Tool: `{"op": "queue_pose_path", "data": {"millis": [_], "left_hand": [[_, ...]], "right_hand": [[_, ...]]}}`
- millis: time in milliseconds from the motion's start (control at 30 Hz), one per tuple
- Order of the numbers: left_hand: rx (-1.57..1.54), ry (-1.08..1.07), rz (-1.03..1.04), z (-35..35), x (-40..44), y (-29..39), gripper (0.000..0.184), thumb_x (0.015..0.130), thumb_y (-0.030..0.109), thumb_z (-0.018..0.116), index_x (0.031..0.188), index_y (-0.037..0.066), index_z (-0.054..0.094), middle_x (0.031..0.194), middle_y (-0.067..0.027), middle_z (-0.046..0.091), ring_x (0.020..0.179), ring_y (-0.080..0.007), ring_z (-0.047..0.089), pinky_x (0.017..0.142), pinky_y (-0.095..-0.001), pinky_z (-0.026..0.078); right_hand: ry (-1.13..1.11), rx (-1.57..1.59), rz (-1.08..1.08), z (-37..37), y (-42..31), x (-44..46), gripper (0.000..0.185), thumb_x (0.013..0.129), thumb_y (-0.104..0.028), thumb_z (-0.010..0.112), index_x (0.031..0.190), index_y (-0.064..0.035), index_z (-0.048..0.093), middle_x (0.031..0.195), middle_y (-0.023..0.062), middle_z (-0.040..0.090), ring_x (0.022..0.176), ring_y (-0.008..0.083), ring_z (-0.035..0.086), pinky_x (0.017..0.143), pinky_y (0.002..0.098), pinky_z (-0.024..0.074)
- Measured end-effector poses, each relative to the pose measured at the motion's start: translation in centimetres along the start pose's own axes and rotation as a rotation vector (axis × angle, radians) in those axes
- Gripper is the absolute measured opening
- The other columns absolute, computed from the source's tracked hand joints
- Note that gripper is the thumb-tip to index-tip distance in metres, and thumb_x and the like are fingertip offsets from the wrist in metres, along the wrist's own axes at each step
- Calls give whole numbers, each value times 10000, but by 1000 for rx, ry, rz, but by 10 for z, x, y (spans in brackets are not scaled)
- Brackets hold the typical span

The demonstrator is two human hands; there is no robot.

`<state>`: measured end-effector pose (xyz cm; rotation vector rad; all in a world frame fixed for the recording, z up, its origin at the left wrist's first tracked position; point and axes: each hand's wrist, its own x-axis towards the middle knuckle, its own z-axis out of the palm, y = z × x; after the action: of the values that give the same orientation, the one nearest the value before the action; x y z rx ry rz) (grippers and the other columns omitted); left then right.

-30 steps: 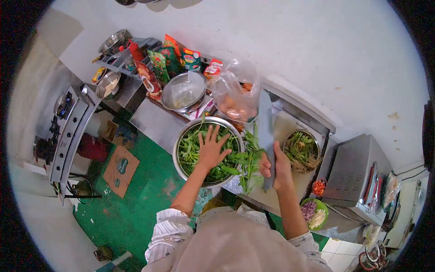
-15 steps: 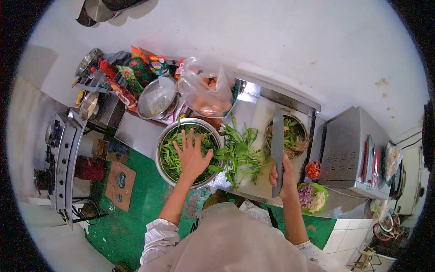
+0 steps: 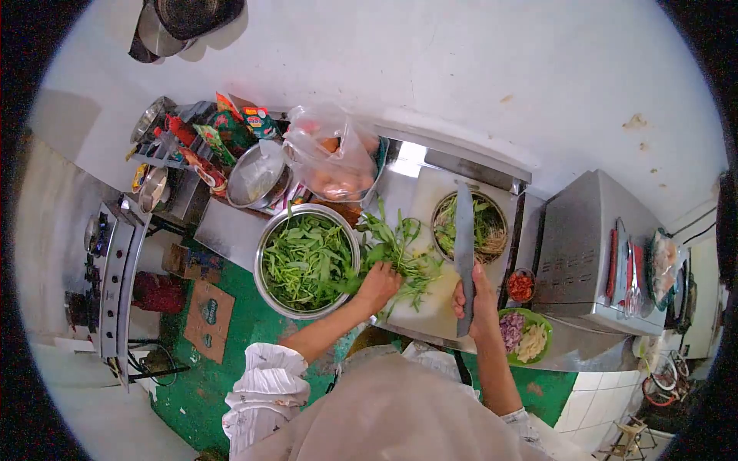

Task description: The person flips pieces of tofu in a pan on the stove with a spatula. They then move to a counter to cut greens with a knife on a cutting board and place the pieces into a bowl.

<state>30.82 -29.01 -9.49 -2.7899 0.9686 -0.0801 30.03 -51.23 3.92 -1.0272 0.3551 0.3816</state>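
Note:
My right hand [image 3: 480, 306] is wrapped round the handle of a large knife [image 3: 464, 238], its wide blade pointing away from me over the cutting board [image 3: 430, 303]. With fingers curled, my left hand [image 3: 380, 286] grips the near side of a bunch of leafy greens [image 3: 400, 240] lying across the board's left edge. Just left of that hand stands a steel bowl [image 3: 264, 286] full of cut green leaves [image 3: 307, 261]. A round container [image 3: 507, 230] with leaves and stem ends sits on the board, partly behind the blade.
Right of the board are a small bowl of chopped red pieces [image 3: 520, 286], a green plate [image 3: 543, 355] with chopped purple and pale pieces, and a grey metal box-shaped appliance [image 3: 573, 253]. A plastic bag of eggs [image 3: 338, 173] and a metal bowl [image 3: 257, 177] stand at the back left.
My left hand has moved right from over the bowl of cut leaves and closed on the bunch of greens. The knife stays upright in my right hand. The view has shifted slightly.

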Motion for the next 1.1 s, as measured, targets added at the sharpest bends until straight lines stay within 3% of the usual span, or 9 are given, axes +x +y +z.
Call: {"op": "queue_pose_path", "data": {"millis": [133,233,300,333,467,533,667,867,1100], "left_hand": [[-71,-108,-47,-66,18,-13,146,747,109,564,874,58,616,811,-78,613,919,-245,550,820,-364,415],[-236,150,-231,-100,25,-23,121,743,74,570,849,53,624,863,-88,609,900,-235,556,753,-345,449],[-649,411,-481,-131,24,-33,168,779,104,599,938,74,647,885,-120,601,894,-270,575,755,-358,484],[-646,414,-489,-143,22,-39,168,779,104,599,938,74,647,885,-120,601,894,-270,575,755,-358,484],[-954,624,-711,-152,-2,-60,170,797,27,609,967,34,619,882,-50,569,717,-153,587,661,-257,483],[-1635,799,-913,-149,-13,-63,101,842,33,594,939,15,616,882,-39,583,733,-115,591,668,-227,480],[-1658,1009,-997,-151,-30,-55,121,856,8,565,975,8,586,860,-39,586,747,-125,600,706,-243,507],[-1776,1116,-1046,-141,-40,-45,127,860,14,560,985,15,582,942,-79,626,773,-107,589,731,-252,517],[-1534,878,-984,-140,-37,-29,177,889,57,574,1038,-2,648,887,-29,636,797,-69,581,732,-213,470]], "right_hand": [[3,-51,8,-9,0,3,433,973,-402,395,1274,-91,392,498,20,393,359,114,371,335,236,323],[-67,-115,-2,-9,-5,5,480,969,-419,391,1316,-87,370,493,26,402,353,119,380,335,235,328],[-76,-144,-34,-7,-3,5,498,970,-421,385,1337,-86,352,492,24,402,353,118,381,336,234,326],[-80,-169,-66,-5,-2,6,515,970,-423,378,1357,-86,335,491,22,402,353,117,381,337,233,324],[-190,-248,-83,14,-6,1,527,976,-408,365,1398,-104,289,496,25,396,362,115,376,343,241,320],[-252,-211,-29,22,1,-1,551,970,-397,383,1440,-155,226,514,32,430,397,112,417,352,250,336],[-318,-206,6,48,8,-12,572,969,-406,384,1449,-150,207,532,38,436,416,109,417,366,250,341],[-668,6,273,67,27,-8,448,985,-378,358,1341,-110,314,543,56,421,398,139,384,377,253,339],[-410,-81,68,68,13,7,497,969,-422,376,1339,-93,328,520,39,401,379,124,369,355,244,327]]}}
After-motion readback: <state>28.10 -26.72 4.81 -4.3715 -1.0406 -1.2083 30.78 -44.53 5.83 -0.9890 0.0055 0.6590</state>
